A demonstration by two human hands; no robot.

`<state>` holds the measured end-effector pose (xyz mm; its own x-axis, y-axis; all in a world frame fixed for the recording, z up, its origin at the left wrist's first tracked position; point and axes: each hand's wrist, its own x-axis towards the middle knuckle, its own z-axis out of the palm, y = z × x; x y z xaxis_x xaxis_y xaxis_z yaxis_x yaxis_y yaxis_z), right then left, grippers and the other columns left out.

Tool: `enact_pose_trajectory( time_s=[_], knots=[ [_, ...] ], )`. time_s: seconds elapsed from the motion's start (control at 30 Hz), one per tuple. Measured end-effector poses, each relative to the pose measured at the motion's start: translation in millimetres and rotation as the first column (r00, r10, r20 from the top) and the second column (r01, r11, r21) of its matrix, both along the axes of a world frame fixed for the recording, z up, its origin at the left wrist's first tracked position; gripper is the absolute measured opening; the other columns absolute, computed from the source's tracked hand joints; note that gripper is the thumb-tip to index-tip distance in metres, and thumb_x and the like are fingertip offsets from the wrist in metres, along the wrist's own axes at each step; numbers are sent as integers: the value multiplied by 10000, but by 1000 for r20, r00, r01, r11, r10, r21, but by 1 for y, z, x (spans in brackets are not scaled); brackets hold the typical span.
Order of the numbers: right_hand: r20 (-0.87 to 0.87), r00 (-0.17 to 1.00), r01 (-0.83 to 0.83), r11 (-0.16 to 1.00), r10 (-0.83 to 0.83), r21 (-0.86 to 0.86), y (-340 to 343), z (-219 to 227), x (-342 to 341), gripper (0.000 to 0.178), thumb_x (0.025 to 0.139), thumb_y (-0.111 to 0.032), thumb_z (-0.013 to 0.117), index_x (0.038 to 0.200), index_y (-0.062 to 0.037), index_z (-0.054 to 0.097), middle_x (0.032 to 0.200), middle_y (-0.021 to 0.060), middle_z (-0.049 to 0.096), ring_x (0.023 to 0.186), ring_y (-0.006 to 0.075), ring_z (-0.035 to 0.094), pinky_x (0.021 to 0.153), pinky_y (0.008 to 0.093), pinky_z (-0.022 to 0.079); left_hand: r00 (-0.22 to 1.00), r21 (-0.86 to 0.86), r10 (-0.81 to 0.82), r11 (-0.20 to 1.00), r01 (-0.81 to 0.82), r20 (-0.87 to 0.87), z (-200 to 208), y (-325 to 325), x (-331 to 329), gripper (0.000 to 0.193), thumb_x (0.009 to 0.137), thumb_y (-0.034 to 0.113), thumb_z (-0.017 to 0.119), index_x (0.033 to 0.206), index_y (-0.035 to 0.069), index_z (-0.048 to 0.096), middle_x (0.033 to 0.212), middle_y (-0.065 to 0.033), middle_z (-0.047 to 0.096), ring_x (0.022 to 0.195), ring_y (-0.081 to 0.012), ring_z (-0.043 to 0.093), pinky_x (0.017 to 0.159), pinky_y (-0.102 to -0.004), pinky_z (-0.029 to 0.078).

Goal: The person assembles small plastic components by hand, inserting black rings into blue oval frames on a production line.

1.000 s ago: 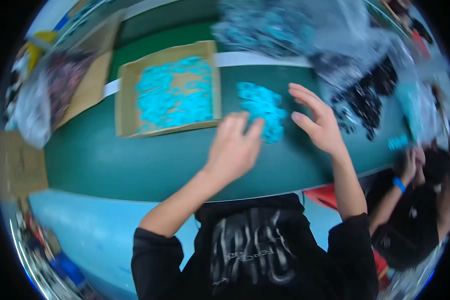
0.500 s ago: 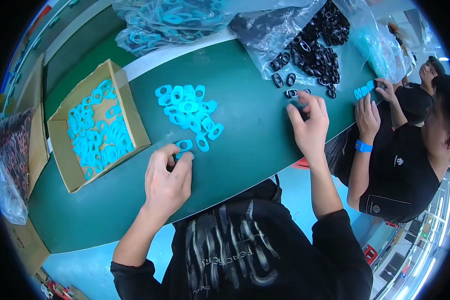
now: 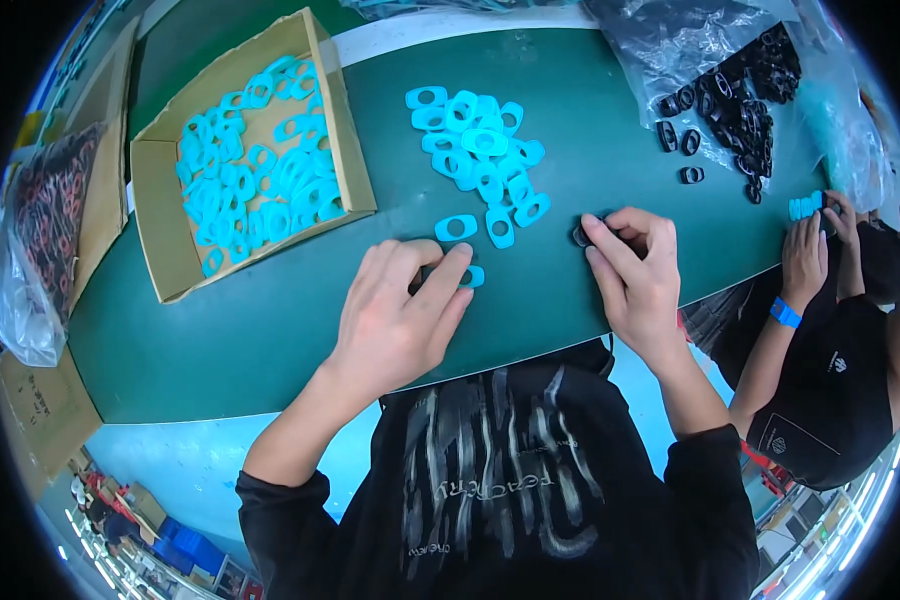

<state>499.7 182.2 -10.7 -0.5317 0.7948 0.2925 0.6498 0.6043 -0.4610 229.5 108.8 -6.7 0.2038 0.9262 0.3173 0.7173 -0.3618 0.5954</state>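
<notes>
My left hand (image 3: 400, 305) is low over the green table with its fingers curled. From under its fingertips pokes a teal oval ring (image 3: 476, 278); the rest of that piece is hidden. My right hand (image 3: 642, 275) pinches a small black oval ring (image 3: 579, 237) between thumb and fingers, just above the tabletop. Between and beyond my hands lies a loose pile of teal rings (image 3: 484, 142). One separate teal ring (image 3: 456, 228) rests just past my left fingertips.
A cardboard box (image 3: 362, 180) of teal rings stands at the left. Black rings (image 3: 740, 125) spill from a clear plastic bag (image 3: 660, 45) at the far right. A bag of dark and red parts (image 3: 45, 230) hangs at the left edge. Another person's hand (image 3: 803, 255) works at the right.
My right hand has come away from the black rings, drawing left and nearer with one pinched. My left hand remains at the teal piece. The whole view has shifted.
</notes>
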Motion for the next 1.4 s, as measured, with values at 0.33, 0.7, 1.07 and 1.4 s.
enact_pose_trajectory(
  time_s=[0.33, 0.7, 1.07, 1.4],
  knots=[
    [-76, 997, -42, 983, 28, -181, 12, 16, -6, 300, 813, -10, 754, 1112, -15, 736, 1074, 119, 626, 956, 267, 615, 806, 348, 511, 990, 19, -141, 990, 140, 32, -4, 6, 4, 252, 695, -45, 728, 932, 8, 662, 895, -89, 513, 792, -265, 537, 711, -379, 450],
    [1, 986, -163, 974, 165, -159, 23, 18, -7, 290, 788, -66, 805, 1058, -27, 707, 1028, 119, 609, 952, 297, 627, 807, 383, 523, 997, -79, -55, 996, 51, -49, 11, -27, 17, 234, 720, -46, 735, 942, 11, 686, 913, -96, 549, 827, -283, 566, 708, -396, 461],
    [-114, 902, -431, 888, 417, -161, 11, 21, -30, 296, 777, -62, 808, 1047, -13, 695, 996, 112, 623, 901, 306, 644, 775, 398, 541, 990, -20, -101, 994, 104, 93, -2, -9, 8, 427, 728, -48, 753, 1144, 3, 671, 1104, -132, 629, 988, -333, 607, 872, -435, 502],
    [-151, 898, -436, 885, 414, -165, -10, 11, -50, 314, 733, -54, 824, 1017, -20, 695, 979, 102, 598, 881, 311, 619, 800, 420, 520, 994, 12, -60, 998, 59, 86, -7, -14, 13, 393, 700, 35, 831, 1067, 10, 692, 1024, -106, 595, 915, -303, 581, 802, -422, 477]
  ],
)
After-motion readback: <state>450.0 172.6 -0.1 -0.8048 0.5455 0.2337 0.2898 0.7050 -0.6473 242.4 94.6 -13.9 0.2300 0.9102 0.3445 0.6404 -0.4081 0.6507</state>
